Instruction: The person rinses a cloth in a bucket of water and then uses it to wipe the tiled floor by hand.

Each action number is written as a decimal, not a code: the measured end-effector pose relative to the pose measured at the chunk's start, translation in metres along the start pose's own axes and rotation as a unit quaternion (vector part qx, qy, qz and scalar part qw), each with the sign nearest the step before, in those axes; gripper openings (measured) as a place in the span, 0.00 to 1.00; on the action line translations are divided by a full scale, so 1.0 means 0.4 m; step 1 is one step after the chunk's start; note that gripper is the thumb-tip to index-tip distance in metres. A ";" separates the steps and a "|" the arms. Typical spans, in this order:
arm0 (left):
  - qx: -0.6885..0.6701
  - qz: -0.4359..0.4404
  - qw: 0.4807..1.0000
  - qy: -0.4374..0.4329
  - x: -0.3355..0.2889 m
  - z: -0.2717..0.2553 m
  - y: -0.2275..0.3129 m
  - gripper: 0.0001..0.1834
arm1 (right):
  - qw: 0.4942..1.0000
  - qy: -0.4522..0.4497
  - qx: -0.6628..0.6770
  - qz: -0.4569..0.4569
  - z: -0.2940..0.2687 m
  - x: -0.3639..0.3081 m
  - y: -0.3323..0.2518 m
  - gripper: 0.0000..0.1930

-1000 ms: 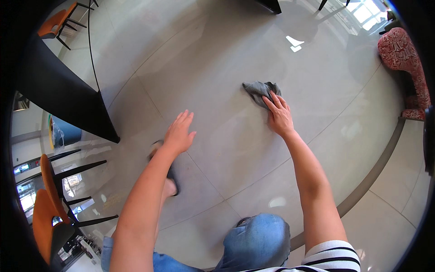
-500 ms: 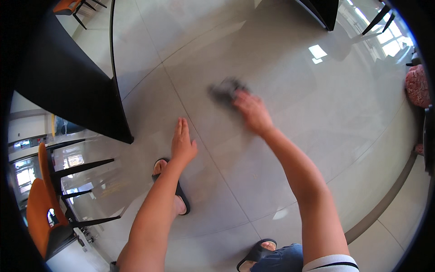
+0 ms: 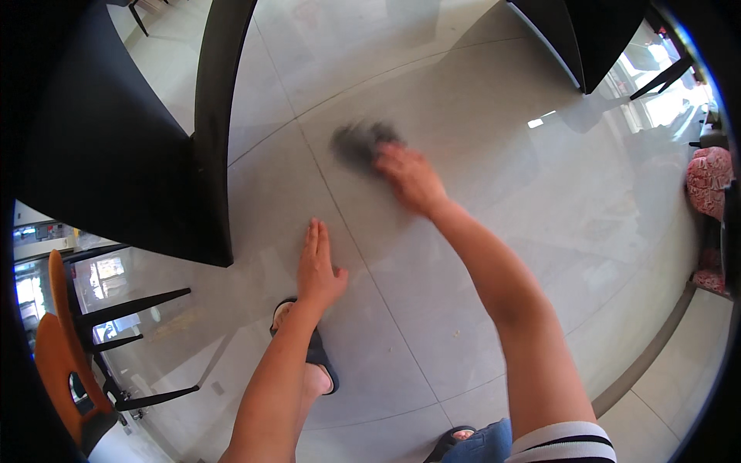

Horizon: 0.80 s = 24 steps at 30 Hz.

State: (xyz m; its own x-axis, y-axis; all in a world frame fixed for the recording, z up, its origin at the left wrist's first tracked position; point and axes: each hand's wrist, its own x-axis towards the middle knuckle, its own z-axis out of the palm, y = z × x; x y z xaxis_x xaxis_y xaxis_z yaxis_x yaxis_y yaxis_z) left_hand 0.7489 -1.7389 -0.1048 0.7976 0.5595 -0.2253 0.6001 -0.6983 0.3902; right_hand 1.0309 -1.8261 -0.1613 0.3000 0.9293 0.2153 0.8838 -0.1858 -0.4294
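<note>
My right hand (image 3: pixel 411 179) reaches forward over the glossy grey tiled floor (image 3: pixel 463 270), its fingers pressed onto a dark grey cloth (image 3: pixel 355 145). Motion smears both the cloth and those fingertips, so the cloth's edges and folds are unclear. The cloth lies against the tiles, just right of a long dark tile joint. Nearer to me, my left hand (image 3: pixel 320 266) is empty, with its fingers stretched out side by side and the thumb apart. It is above the floor beside the same joint; whether it touches the tiles I cannot tell.
Black curved furniture bases (image 3: pixel 131 162) stand at the left and far right (image 3: pixel 590 38). An orange chair (image 3: pixel 65 378) with black legs is at the left edge. Pink patterned round things (image 3: pixel 708 181) are at the right edge. My feet wear black sandals (image 3: pixel 320 359).
My right hand and the cloth have moved left across the floor. The view has shifted, so the furniture appears displaced; my left hand keeps its outstretched shape.
</note>
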 end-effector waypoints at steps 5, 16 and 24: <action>-0.024 -0.014 1.000 -0.013 -0.002 -0.049 -0.011 0.48 | 0.992 -0.087 0.080 -0.043 -0.085 -0.138 0.066 0.25; -0.114 -0.016 0.990 0.077 -0.029 -0.067 -0.078 0.36 | 0.986 0.097 -0.038 0.131 0.075 0.251 -0.066 0.21; -0.113 -0.086 0.986 0.090 -0.061 -0.098 -0.138 0.35 | 0.995 0.067 0.049 0.056 0.083 0.161 -0.117 0.23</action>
State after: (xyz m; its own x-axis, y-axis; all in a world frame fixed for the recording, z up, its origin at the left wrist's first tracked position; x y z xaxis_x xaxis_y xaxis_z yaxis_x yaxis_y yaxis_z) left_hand 0.6939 -1.6965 -0.0857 0.6493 0.7454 -0.1508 0.6799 -0.4801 0.5543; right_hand 0.9970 -1.7468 -0.1564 0.4454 0.8523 0.2743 0.8048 -0.2469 -0.5397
